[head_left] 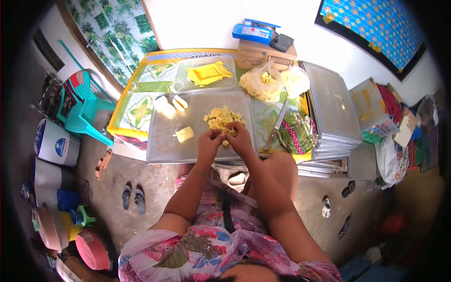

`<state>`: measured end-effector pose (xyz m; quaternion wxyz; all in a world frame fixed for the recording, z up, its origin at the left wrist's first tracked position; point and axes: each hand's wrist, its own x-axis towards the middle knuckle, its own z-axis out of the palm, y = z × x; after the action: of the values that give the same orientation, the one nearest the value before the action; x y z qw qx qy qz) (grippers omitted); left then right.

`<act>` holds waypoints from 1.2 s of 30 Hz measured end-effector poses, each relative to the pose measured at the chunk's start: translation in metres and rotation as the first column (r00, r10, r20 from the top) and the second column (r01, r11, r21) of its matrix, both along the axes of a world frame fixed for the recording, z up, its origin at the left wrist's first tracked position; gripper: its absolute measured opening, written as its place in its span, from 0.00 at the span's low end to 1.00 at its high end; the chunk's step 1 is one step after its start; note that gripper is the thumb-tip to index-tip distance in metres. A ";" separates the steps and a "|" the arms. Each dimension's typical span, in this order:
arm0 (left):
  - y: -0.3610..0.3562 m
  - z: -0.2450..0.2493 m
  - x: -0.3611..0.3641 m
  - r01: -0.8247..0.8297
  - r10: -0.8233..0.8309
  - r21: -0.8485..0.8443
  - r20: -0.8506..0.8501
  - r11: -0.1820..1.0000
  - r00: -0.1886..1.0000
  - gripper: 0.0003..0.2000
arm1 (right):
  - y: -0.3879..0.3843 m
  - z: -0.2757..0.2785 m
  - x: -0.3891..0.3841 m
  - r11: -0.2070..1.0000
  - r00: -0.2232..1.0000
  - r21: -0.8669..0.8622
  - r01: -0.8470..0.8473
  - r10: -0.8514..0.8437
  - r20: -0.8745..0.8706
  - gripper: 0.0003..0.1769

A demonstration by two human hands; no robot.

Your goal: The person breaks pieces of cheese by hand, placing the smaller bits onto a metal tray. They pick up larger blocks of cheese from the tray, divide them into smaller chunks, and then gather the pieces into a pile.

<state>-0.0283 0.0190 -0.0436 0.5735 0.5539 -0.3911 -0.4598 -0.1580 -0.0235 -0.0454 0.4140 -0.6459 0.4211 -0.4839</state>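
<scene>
On a metal baking tray (159, 141) lies a heap of small yellow cheese pieces (221, 115). My left hand (210, 141) and my right hand (240, 139) meet at the near edge of this heap, fingers pinched close together around small cheese pieces, partly hidden by the fingers. Left of them sits a larger cheese block (184, 135). Farther back on the tray are a white-wrapped block (164, 107) and a partly wrapped piece (179, 103). A knife (277, 124) rests right of the tray, beside a green patterned cloth (298, 134).
Behind the tray stands a clear plastic container (180, 82) with yellow packaging (209, 74) on it. Plastic bags of yellow pieces (262, 84) sit near a cardboard box (249, 57). Stacked metal trays (331, 98) stand at right, a turquoise chair (87, 117) at left.
</scene>
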 end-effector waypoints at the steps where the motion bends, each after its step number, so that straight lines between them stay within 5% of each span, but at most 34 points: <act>1: -0.002 0.001 0.000 -0.009 0.009 -0.016 0.000 1.000 1.000 0.11 | -0.003 -0.003 0.003 1.000 1.000 0.006 0.027 -0.027 0.001 0.13; 6: -0.016 0.002 0.004 -0.080 0.082 -0.019 0.104 0.997 0.991 0.09 | -0.019 0.003 0.011 0.984 0.986 -0.124 0.126 -0.138 -0.089 0.10; 9: -0.030 -0.009 0.017 -0.103 0.253 -0.305 0.509 0.947 0.823 0.10 | -0.031 0.001 0.017 0.975 0.984 -0.185 0.119 -0.141 -0.109 0.08; 17: -0.032 0.001 0.031 -0.149 0.326 -0.304 0.693 0.941 0.643 0.07 | -0.028 0.021 0.014 0.930 0.925 -0.307 0.204 -0.286 -0.252 0.11; 20: -0.028 -0.001 0.040 -0.115 0.320 -0.327 0.690 0.938 0.649 0.10 | 0.005 0.112 0.009 0.950 0.992 -0.307 -0.056 0.018 -0.125 0.12; 22: -0.024 0.000 0.041 -0.101 0.340 -0.371 0.664 0.923 0.666 0.11 | 0.037 0.175 -0.008 0.809 0.871 -0.366 -0.459 0.331 -0.362 0.14; 26: -0.022 -0.011 0.051 -0.134 0.354 -0.352 0.693 0.926 0.628 0.12 | 0.102 0.261 -0.028 0.190 0.372 -0.322 -0.928 0.531 -0.761 0.21; 29: -0.017 -0.006 0.050 -0.134 0.315 -0.306 0.682 0.943 0.660 0.12 | 0.112 0.280 -0.039 0.215 0.197 -0.123 -0.969 0.370 -0.908 0.21; 36: -0.011 -0.013 0.058 -0.158 0.315 -0.285 0.673 0.945 0.670 0.11 | 0.120 0.305 -0.063 0.334 0.054 0.033 -0.942 0.248 -0.967 0.23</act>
<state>0.0295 0.0076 -0.0563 0.4864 0.6724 -0.5506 -0.0898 -0.2208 0.0967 0.2593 0.0552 -0.9962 0.0141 0.0659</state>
